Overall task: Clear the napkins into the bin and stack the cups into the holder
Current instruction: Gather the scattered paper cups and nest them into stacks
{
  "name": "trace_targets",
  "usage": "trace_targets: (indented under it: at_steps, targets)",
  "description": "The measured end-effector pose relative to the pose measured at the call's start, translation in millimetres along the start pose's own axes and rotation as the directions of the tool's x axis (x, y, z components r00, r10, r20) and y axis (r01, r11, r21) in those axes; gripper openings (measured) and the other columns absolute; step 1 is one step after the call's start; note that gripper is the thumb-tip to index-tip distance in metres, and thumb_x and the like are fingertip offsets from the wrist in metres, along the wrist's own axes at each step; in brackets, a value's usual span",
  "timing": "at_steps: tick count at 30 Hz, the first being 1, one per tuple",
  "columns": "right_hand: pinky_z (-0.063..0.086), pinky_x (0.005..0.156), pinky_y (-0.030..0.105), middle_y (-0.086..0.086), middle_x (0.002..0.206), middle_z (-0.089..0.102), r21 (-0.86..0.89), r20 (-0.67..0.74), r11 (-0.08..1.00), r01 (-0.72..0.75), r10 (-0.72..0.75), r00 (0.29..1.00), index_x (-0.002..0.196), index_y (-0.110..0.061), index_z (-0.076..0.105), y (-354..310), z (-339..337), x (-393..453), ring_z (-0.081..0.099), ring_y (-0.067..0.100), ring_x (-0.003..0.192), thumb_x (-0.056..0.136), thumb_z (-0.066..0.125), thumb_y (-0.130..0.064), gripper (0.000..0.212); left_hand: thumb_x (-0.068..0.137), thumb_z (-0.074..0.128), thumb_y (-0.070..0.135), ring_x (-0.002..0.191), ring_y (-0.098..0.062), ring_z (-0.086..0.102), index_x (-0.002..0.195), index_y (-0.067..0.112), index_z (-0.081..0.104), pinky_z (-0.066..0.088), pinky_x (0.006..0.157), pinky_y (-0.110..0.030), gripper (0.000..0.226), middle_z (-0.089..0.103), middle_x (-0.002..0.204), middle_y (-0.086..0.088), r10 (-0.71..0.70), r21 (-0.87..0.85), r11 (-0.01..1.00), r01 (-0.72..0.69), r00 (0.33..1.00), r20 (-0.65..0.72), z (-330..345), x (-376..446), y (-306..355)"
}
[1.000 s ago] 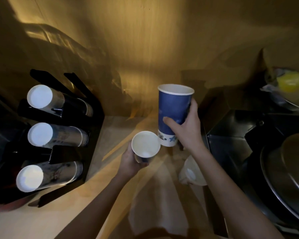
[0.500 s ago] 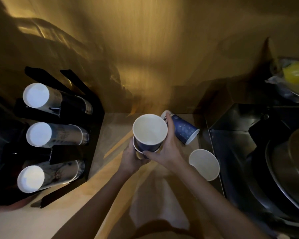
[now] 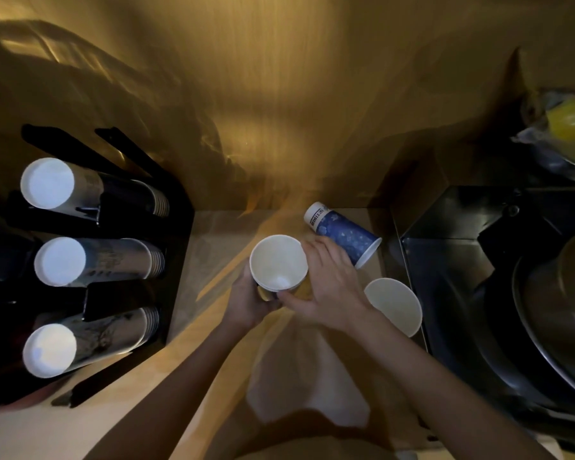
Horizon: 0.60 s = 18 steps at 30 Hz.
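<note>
Since half a second ago, the right hand (image 3: 329, 287) has slid from the side of the cups toward their base, and the nested cups (image 3: 278, 263) sit a touch lower in the grip; a second back that hand held a tall blue cup up on its own. Both hands are together now, clamped on the same stack. The left hand (image 3: 246, 302) wraps the lower part from the left, and the right hand's fingers (image 3: 291, 295) curl under the rim side from the right, thumb up along the stack's far edge. The stack's white mouth faces up toward me, with a second rim showing just beneath the top one.

Just beyond the right hand, a blue cup (image 3: 344, 233) lies on its side on the counter (image 3: 213, 247), base pointing to the wall, mouth to the right. Beside the right wrist, another cup (image 3: 394, 305) shows its white opening, close to the counter's right edge. A pale napkin (image 3: 307, 370) lies spread on the counter beneath the forearms.

Well to the left stands the black holder (image 3: 176, 227), three rows of stacked cups lying in it with their white bottoms toward the camera. To the right is a dark sink (image 3: 445, 260) with a metal pan (image 3: 551, 320) in it. Something yellow (image 3: 570, 119) sits at the far right, blurred.
</note>
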State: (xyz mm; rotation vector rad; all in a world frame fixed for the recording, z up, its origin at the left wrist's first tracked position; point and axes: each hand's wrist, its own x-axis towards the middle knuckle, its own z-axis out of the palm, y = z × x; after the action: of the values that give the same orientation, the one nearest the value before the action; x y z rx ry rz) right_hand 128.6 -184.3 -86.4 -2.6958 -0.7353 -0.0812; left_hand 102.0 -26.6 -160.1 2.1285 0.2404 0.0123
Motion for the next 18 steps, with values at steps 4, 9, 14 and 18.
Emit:
trace_targets:
  at_steps: [4,9,14,18]
  targets:
    - [0.041,0.087,0.036,0.007,0.110,0.063,0.002,0.159,0.999,-0.052,0.051,0.986,0.113,-0.014,0.055,-0.1,-22.5,18.0,0.054,0.024,0.103,0.083,0.032,-0.063,0.062,0.051,0.088,0.008,0.112,-0.020,0.050,0.131,0.006,0.038,0.039,0.084,-0.021,0.094,0.055,0.127,-0.012,-0.052,-0.001,0.999,0.052,0.999,0.014,-1.2,2.8,0.9]
    - [0.045,0.074,0.035,0.015,0.103,0.066,-0.031,0.171,0.960,-0.278,0.279,0.945,0.101,-0.009,0.062,39.0,-37.5,50.2,0.060,0.032,0.098,0.090,0.049,-0.038,0.034,0.049,0.088,0.009,0.122,-0.026,0.047,0.133,0.008,0.036,0.035,0.091,-0.024,0.099,0.051,0.133,-0.012,-0.040,0.048,0.998,0.039,0.999,0.030,-1.1,12.7,5.0]
    - [0.039,0.097,0.042,0.017,0.135,0.043,-0.162,0.323,0.863,-0.478,0.504,0.801,0.129,-0.006,0.035,90.0,-15.4,63.8,0.038,0.033,0.125,0.071,0.072,-0.043,0.078,0.050,0.088,0.008,0.122,-0.026,0.047,0.132,0.007,0.037,0.034,0.091,-0.024,0.097,0.052,0.132,-0.012,-0.053,0.058,0.997,0.051,0.998,0.036,-0.8,16.4,5.8]
    - [0.036,0.099,0.041,0.018,0.134,0.045,-0.328,0.353,0.815,-0.479,0.576,0.738,0.129,-0.008,0.032,108.1,-1.2,62.5,0.042,0.034,0.123,0.064,0.077,-0.046,0.088,0.051,0.088,0.008,0.122,-0.026,0.048,0.132,0.005,0.039,0.032,0.090,-0.019,0.094,0.052,0.132,-0.013,-0.062,0.067,0.996,0.061,0.998,0.025,0.6,16.4,7.8]
